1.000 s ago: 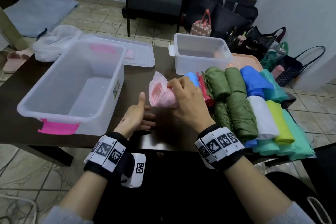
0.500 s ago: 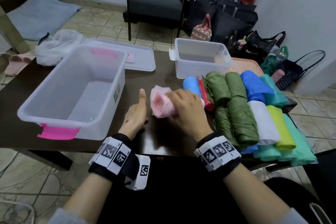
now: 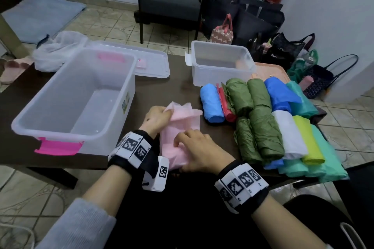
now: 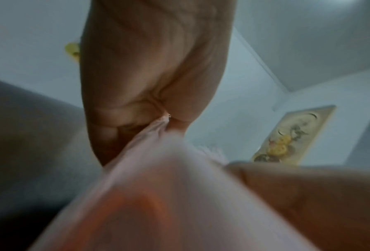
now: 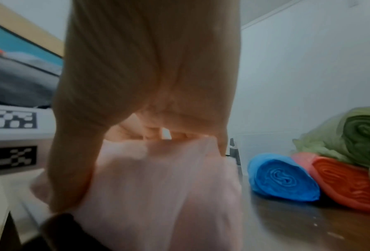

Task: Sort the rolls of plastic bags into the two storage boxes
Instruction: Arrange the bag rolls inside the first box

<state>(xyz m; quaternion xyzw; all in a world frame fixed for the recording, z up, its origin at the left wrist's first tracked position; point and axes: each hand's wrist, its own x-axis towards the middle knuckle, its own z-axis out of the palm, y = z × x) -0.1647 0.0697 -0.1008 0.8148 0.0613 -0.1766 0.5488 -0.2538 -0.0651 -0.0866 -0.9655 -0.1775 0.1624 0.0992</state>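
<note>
A: Head view first. What changed in the last second?

B: The pink roll (image 3: 180, 135) was a tight bundle in the right hand (image 3: 197, 152) alone. Now it lies slack and partly unrolled on the counter (image 3: 162, 91), close to the near edge, with both hands on it. The left hand (image 3: 156, 119) pinches its far corner, and the right hand's fingers (image 3: 182, 137) are curled over the near end.

A: So it's not sorted yet?

B: I'd judge not; it looks to need re-rolling before it goes in either box.

A: And the boxes?

B: The big box (image 3: 30, 127) with pink latches on the left is empty. The small box (image 3: 222, 79) behind the pile of rolls (image 3: 263, 127) looks empty too. A lid (image 3: 157, 66) lies flat behind the big box.

A: Left wrist view?

B: Blurred. The left hand (image 4: 154, 76) has its fingers (image 4: 106, 118) closed on a gathered fold of the pink roll (image 4: 169, 195).

A: Right wrist?

B: The right hand (image 5: 149, 76) curls its fingers (image 5: 154, 134) over the pink roll (image 5: 158, 186) on the counter (image 5: 298, 224). Just beside it lie a blue roll (image 5: 283, 178), a red roll (image 5: 347, 183) and a green roll (image 5: 362, 132), none boxed
</note>
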